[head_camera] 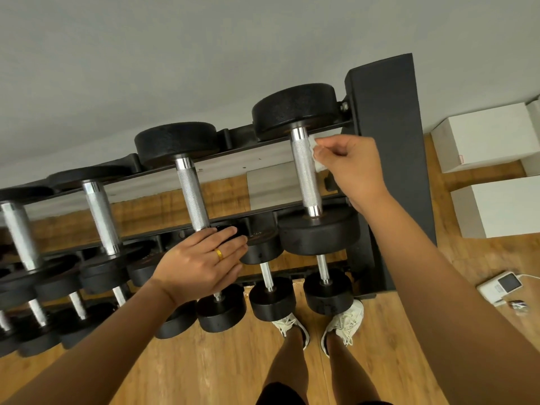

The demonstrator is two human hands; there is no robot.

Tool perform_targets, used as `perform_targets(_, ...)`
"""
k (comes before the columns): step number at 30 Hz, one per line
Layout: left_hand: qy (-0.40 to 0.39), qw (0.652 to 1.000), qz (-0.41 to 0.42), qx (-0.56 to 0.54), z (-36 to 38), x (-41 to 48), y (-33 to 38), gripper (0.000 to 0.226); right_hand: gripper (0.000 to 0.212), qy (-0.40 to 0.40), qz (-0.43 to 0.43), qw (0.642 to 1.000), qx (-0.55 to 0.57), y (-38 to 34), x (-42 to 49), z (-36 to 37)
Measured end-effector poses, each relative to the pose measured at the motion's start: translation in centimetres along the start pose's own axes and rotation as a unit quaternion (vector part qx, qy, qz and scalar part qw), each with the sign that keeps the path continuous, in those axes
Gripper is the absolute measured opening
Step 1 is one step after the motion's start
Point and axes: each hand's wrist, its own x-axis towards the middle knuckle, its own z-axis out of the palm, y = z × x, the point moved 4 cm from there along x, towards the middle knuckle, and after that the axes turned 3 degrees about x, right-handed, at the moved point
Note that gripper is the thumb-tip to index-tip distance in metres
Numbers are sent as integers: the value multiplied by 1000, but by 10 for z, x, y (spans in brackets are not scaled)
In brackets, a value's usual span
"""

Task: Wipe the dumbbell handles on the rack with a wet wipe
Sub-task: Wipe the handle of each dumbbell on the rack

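Two hands working: nearest, the left hand [201,258] rests flat, fingers relaxed, on a dumbbell head [233,238]. Farther up the rack [385,127], the right hand [350,168] pinches the wet wipe [313,143] against the rightmost handle [304,176]. Wiping looks underway; next comes a firm stroke along its length.

We're getting soft, even, fairly bright light with only faint shadows under the rack [385,171], small glints on its chrome handles [304,171], and obvious wide-angle bending and mild softness left of the rack.
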Motion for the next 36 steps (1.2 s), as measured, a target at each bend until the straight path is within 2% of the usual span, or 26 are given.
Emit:
perform_targets(6,3,1000,1,-6,0,-2,-1,33,14,-75,25,994,-70,16,-23,-12)
perform_targets(11,1,1000,-1,-5,0,0,0,32,11,-68,16,996,-54,9,-16,-11)
perform_targets(17,5,1000,2,0,0,-1,-1,32,15,-147,64,980,-123,24,-36,-22)
perform_targets(22,4,1000,2,-1,1,-1,-1,34,12,-105,36,989,-101,18,-29,-17)
perform_targets(27,7,1000,4,-1,1,-1,-1,34,16,-135,50,981,-132,19,-41,-20)
perform_targets(30,8,1000,4,-1,1,-1,-1,34,14,-89,29,989,-115,2,-22,-16)
perform_targets(33,12,1000,1,-1,1,-1,-2,35,20,2,1,998,-56,-15,-2,-3)
perform_targets(36,12,1000,3,-2,1,0,-2,37,12,74,-33,996,-36,-22,3,9)
